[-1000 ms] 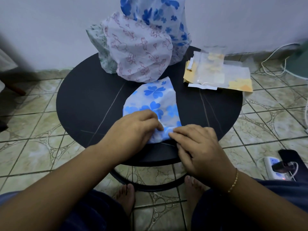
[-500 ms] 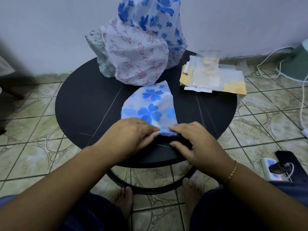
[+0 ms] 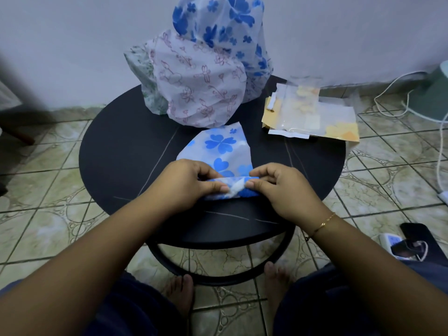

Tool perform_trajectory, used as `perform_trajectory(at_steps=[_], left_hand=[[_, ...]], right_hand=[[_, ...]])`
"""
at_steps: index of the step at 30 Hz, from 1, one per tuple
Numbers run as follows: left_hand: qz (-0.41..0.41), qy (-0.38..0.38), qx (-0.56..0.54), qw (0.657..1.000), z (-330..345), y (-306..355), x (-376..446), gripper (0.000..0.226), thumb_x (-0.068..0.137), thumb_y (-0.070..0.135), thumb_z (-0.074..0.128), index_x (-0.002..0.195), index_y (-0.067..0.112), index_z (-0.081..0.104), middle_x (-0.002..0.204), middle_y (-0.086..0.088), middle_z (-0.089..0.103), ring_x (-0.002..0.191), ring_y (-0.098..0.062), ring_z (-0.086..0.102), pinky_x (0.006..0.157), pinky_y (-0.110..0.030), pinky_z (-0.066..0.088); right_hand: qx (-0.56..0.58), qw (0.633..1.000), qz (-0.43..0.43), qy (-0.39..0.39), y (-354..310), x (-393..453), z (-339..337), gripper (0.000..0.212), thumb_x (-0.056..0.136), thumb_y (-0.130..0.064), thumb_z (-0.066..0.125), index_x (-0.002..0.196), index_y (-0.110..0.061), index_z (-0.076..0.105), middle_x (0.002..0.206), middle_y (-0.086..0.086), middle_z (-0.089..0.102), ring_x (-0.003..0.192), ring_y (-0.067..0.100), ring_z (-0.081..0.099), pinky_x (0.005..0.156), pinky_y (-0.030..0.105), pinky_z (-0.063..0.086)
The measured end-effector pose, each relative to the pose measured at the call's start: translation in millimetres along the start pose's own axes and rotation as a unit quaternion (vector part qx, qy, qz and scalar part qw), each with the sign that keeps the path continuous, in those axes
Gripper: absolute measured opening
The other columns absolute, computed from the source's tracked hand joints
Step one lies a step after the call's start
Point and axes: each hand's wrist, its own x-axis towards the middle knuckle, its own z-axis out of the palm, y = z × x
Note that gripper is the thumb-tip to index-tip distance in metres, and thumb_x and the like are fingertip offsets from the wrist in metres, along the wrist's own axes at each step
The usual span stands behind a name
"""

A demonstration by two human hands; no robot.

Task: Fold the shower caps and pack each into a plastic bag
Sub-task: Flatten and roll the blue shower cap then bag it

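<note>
Head view: near edge of blue cap (image 3: 219, 151) now rolled up off counter (image 3: 126, 151); left hand (image 3: 186, 185) & right hand (image 3: 281, 187) both pinch it, grip clamped — fold underway, bagging not yet.

cap (image 3: 219, 146): white, blue clovers | cap pile (image 3: 201, 93): pink florals | table (image 3: 126, 151): black

1. Left hand (image 3: 189, 185): knuckles up, fingers curled, thumb tip pinching the cap (image 3: 221, 154) edge.
2. Right hand (image 3: 283, 187): mirrors it, thumb pinching the same rolled edge.
3. Both forearms extend forward, converging.
</note>
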Motion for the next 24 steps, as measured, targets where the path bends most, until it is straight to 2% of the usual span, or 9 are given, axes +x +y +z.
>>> perform_trajectory(at_steps=[4, 8, 12, 15, 18, 20, 22, 24], left_hand=[[-0.049, 0.002, -0.020, 0.999, 0.8, 2.5, 9.2, 0.019, 0.067, 0.034, 0.083, 0.076, 0.023, 0.070, 0.065, 0.011, 0.063, 0.056, 0.002, 0.051, 0.051, -0.008, 0.037], [-0.068, -0.012, -0.019, 0.997, -2.1, 5.6, 15.0, 0.025, 0.065, 0.033, 0.085, 0.069, 0.022, 0.063, 0.061, 0.011, 0.058, 0.053, 0.000, 0.047, 0.048, -0.008, 0.035], [-0.084, -0.030, 0.005, 0.996, -5.3, 9.4, 17.3, 0.025, 0.065, 0.036, 0.084, 0.068, 0.021, 0.064, 0.064, 0.010, 0.058, 0.060, -0.002, 0.049, 0.055, -0.017, 0.037], [-0.076, -0.033, 0.036, 0.996, -5.5, 10.6, 15.1, 0.028, 0.067, 0.041, 0.082, 0.073, 0.018, 0.066, 0.070, 0.007, 0.062, 0.064, -0.005, 0.052, 0.061, -0.022, 0.041], [-0.014, 0.002, 0.175, 0.984, -1.8, 8.0, 7.6, 0.029, 0.074, 0.050, 0.072, 0.079, 0.023, 0.065, 0.086, 0.010, 0.059, 0.081, -0.008, 0.055, 0.069, -0.026, 0.044], [0.085, 0.058, 0.245, 0.964, 1.5, 3.9, 2.8, 0.027, 0.078, 0.049, 0.068, 0.089, 0.025, 0.068, 0.100, 0.009, 0.053, 0.094, -0.012, 0.052, 0.078, -0.028, 0.043], [0.192, 0.076, 0.253, 0.945, 4.5, 1.0, 2.6, 0.022, 0.081, 0.039, 0.070, 0.095, 0.022, 0.070, 0.100, 0.003, 0.058, 0.096, -0.020, 0.055, 0.080, -0.031, 0.041], [0.217, 0.045, 0.256, 0.941, 5.5, 1.9, 0.4, 0.020, 0.086, 0.038, 0.064, 0.096, 0.022, 0.068, 0.096, 0.005, 0.061, 0.095, -0.018, 0.056, 0.079, -0.028, 0.041]], right_hand=[[0.041, 0.998, 0.050, -0.002, -1.5, 8.6, 1.6, 0.013, 0.076, -0.017, 0.077, 0.080, -0.020, 0.065, 0.071, 0.001, 0.068, 0.075, 0.015, 0.065, 0.076, 0.029, 0.052], [-0.045, 0.998, 0.046, 0.023, -4.9, 7.8, 6.1, 0.012, 0.080, -0.025, 0.073, 0.084, -0.023, 0.062, 0.069, -0.009, 0.056, 0.076, 0.013, 0.055, 0.065, 0.022, 0.043], [-0.171, 0.983, -0.021, 0.055, -4.1, 4.0, 12.0, 0.018, 0.084, -0.029, 0.067, 0.101, -0.025, 0.063, 0.087, -0.006, 0.045, 0.103, 0.019, 0.048, 0.092, 0.035, 0.042], [-0.189, 0.978, -0.065, 0.056, 1.1, 0.9, 11.5, 0.021, 0.087, -0.027, 0.064, 0.108, -0.025, 0.065, 0.095, -0.006, 0.041, 0.106, 0.017, 0.044, 0.094, 0.030, 0.038], [-0.220, 0.968, -0.107, 0.052, 7.3, -3.5, 11.9, 0.025, 0.091, -0.028, 0.057, 0.114, -0.023, 0.067, 0.097, -0.006, 0.047, 0.105, 0.017, 0.042, 0.093, 0.029, 0.035], [-0.247, 0.959, -0.126, 0.051, 8.9, -6.0, 12.5, 0.028, 0.094, -0.030, 0.052, 0.117, -0.022, 0.065, 0.101, -0.003, 0.053, 0.104, 0.019, 0.043, 0.089, 0.031, 0.035], [-0.271, 0.951, -0.138, 0.047, 9.2, -8.2, 11.2, 0.036, 0.092, -0.036, 0.043, 0.119, -0.024, 0.064, 0.104, -0.004, 0.055, 0.103, 0.020, 0.045, 0.084, 0.032, 0.033], [-0.296, 0.945, -0.132, 0.033, 7.7, -10.8, 7.7, 0.040, 0.093, -0.041, 0.038, 0.123, -0.029, 0.060, 0.109, -0.008, 0.053, 0.107, 0.017, 0.043, 0.083, 0.032, 0.030]])
